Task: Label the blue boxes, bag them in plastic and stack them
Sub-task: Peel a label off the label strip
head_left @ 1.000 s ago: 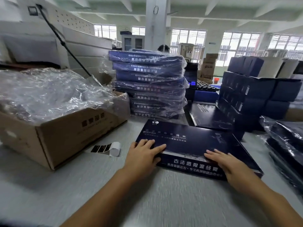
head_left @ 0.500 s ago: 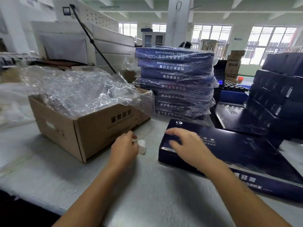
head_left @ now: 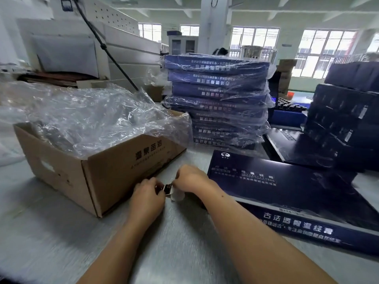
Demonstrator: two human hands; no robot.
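A grey tabletop (head_left: 51,232) fills the lower half of the frame. A big white machine (head_left: 123,50) stands behind it in the upper left. An open cardboard box (head_left: 114,175) sits on the tabletop at left centre, with crumpled clear plastic (head_left: 82,119) spilling over its rim. In the middle of the frame, behind the box's right corner, stands a stack of bagged blue boxes (head_left: 219,99), each in a clear wrap and with its printed side edge facing the camera. A pile of dark boxes (head_left: 344,124) stands at the right edge. In front of it a single blue box (head_left: 287,193) lies flat and unbagged on the tabletop. It reaches from centre right down to the lower right corner, with white print on its lid and near side. Both forearms come up from the bottom edge and meet just left of that box, close to the cardboard box's front corner. The left hand (head_left: 146,198) and the right hand (head_left: 190,179) each have their fingers curled, pinching a small label strip (head_left: 167,188) between them. The left fingers are at its dark end. The right fingers are on its white backing paper (head_left: 177,196), which hangs down towards the tabletop.
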